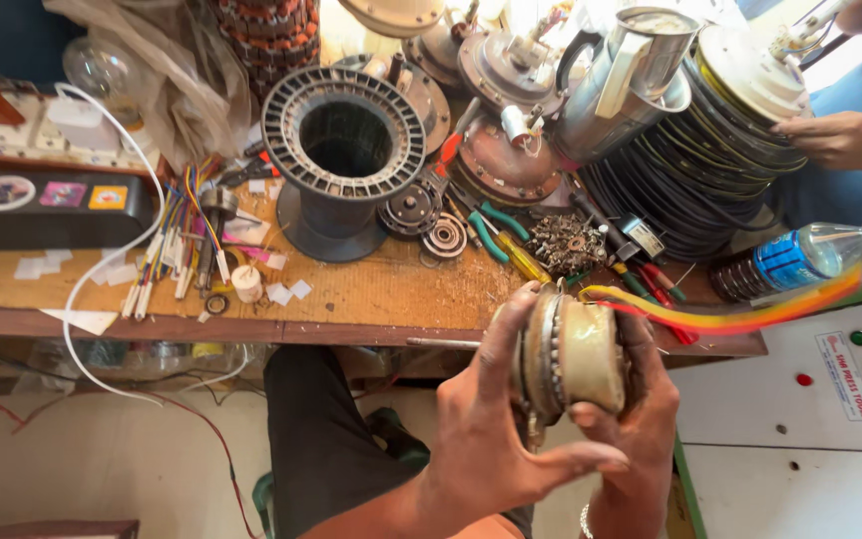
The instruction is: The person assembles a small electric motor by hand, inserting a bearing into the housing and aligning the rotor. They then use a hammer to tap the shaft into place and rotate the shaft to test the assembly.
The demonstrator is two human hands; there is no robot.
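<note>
— What do we have nearest the lens?

— A round metal motor (573,359), held at lap height just off the tabletop (381,289) edge. Our left hand (496,419) wraps its near face with fingers spread wide over the rim; our right hand (641,399) cups the far side from below. Both are closed on it, we judge, to keep the heavy piece steady and its ringed face turned up for a look.

— And the coloured leads?

— Red, yellow and orange wires (740,314) trail from the motor to the right, hanging free, clear of our grip.

— Beyond that?

— On the tabletop lie green-handled pliers (496,235) and screwdrivers (650,284), within easy reach. Farther back stands a black slotted core (343,135) on its end, beside loose bearings (444,238). A bundle of short wires (177,235) lies at the left.

— At the far right?

— A water bottle (810,255) on its side, a stack of black rings (710,170), and another person's hand (835,135) resting on that stack, apparently steadying it.
</note>
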